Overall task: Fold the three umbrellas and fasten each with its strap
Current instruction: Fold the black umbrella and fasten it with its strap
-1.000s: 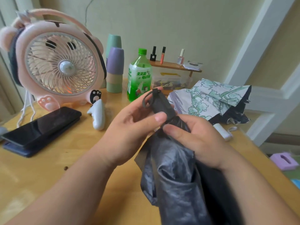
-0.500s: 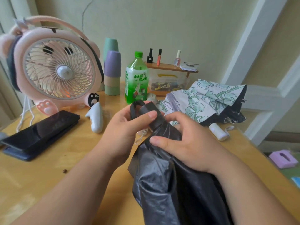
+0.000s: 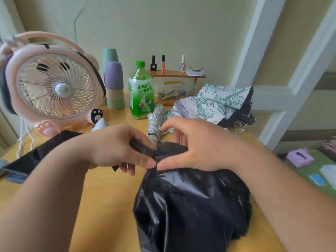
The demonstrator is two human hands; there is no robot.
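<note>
A black umbrella (image 3: 190, 202) lies loosely bunched on the wooden table (image 3: 101, 206) in front of me, its top end pointing away. My left hand (image 3: 118, 148) is closed around that dark top end. My right hand (image 3: 196, 148) rests on the canopy beside it, thumb pinching the fabric and fingers spread. Behind the hands lies a silver umbrella (image 3: 155, 122), rolled and partly hidden. A white umbrella with a green flower print (image 3: 216, 104) sits unfolded at the back right.
A pink fan (image 3: 52, 88) stands at the back left, with a dark phone (image 3: 43, 150) in front of it. Stacked cups (image 3: 113, 84), a green bottle (image 3: 140, 93) and a small shelf with nail polish (image 3: 174, 74) line the wall. A white frame (image 3: 272, 99) rises at right.
Both hands have lowered the black umbrella's top end toward the table. The canopy has bunched wider, and the silver umbrella now shows behind my hands.
</note>
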